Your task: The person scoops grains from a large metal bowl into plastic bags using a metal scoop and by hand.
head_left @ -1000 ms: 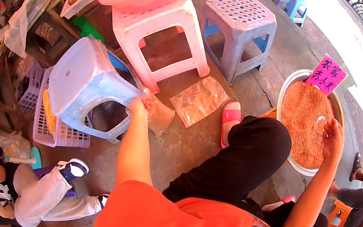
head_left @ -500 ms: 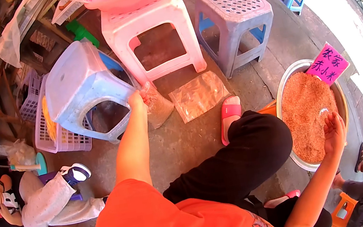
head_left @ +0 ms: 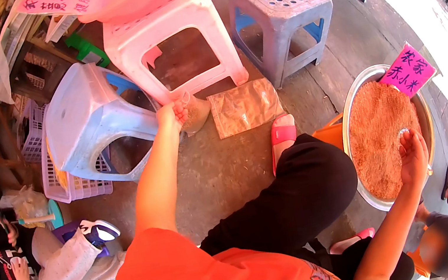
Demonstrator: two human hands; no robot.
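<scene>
We have the floor (head_left: 230, 175) in front of us, and on it the pink stool (head_left: 137, 40), which carries a pink tub (head_left: 142, 1). The blue stool (head_left: 74, 106) is on its left and the grey stool (head_left: 276, 26) on its right. Another person (head_left: 72, 263) sits at the left edge of our view.

The basin (head_left: 348, 145) is to our right, filled with reddish grain (head_left: 378, 131). A lilac basket (head_left: 59, 190) sits partly behind the blue stool. Our flat bag (head_left: 245, 106) lies between the pink stool and a sandal (head_left: 282, 132). The pink sign (head_left: 408, 70) stands at the basin's far rim.

The grain bag (head_left: 195, 115) hangs or stands just left of the flat bag; we cannot tell if it bears on the floor. Our left hand (head_left: 173, 114) is clenched on its gathered top, beside the blue stool. Our right hand (head_left: 412, 154) is over the basin's near side, fingers curled by a small shiny thing (head_left: 404, 134); we cannot tell if it is gripped.
</scene>
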